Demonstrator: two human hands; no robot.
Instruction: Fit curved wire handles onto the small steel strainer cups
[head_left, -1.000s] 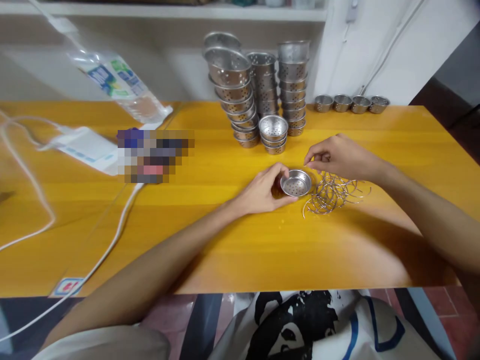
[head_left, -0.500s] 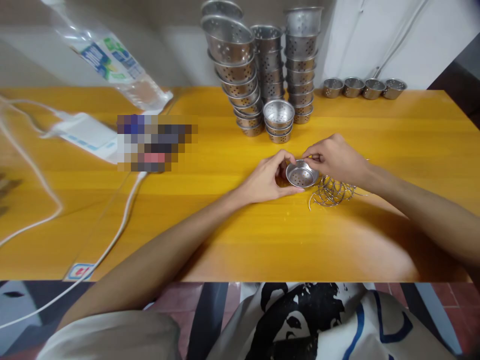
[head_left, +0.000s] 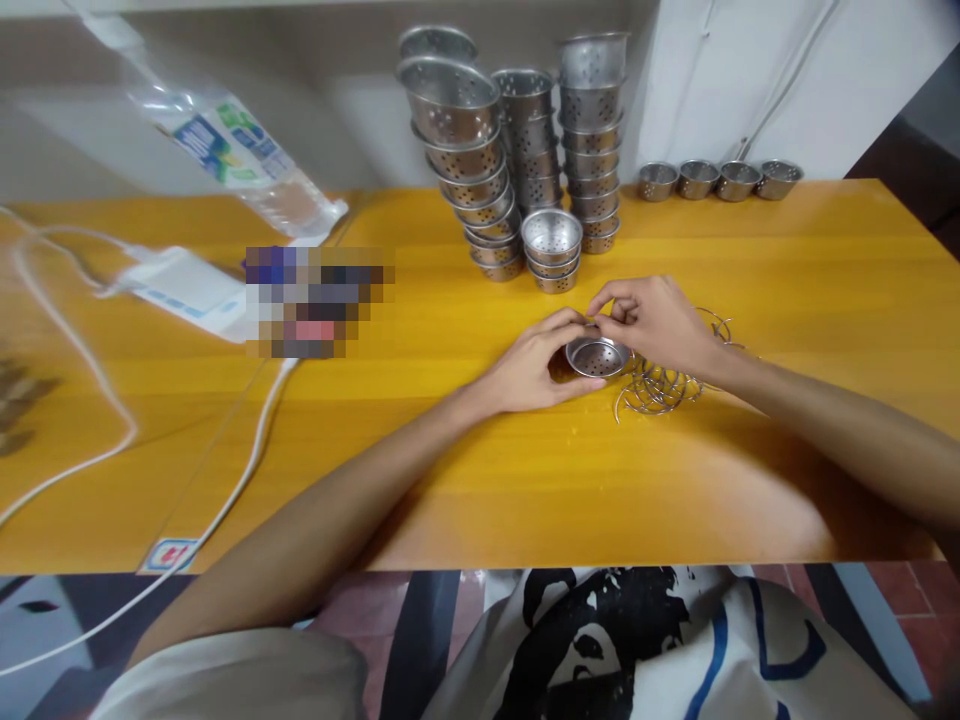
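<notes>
Just right of centre, the left hand (head_left: 531,368) is gripping a shallow, round, perforated silver metal cup (head_left: 598,360) between spread thumb and fingers, the right hand (head_left: 660,318) is bringing nearly closed fingertips to its far rim, any held object indiscernible, and tangled silver wires (head_left: 658,390) are lying alongside.

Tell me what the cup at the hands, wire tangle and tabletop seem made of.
Cup: shiny metal, probably stainless steel; grey sheen, small holes. Wire tangle: likely bare metal; thin curves with silvery glints. Tabletop: glossy, perhaps wood or laminate; yellow bands, reflected light.
</notes>
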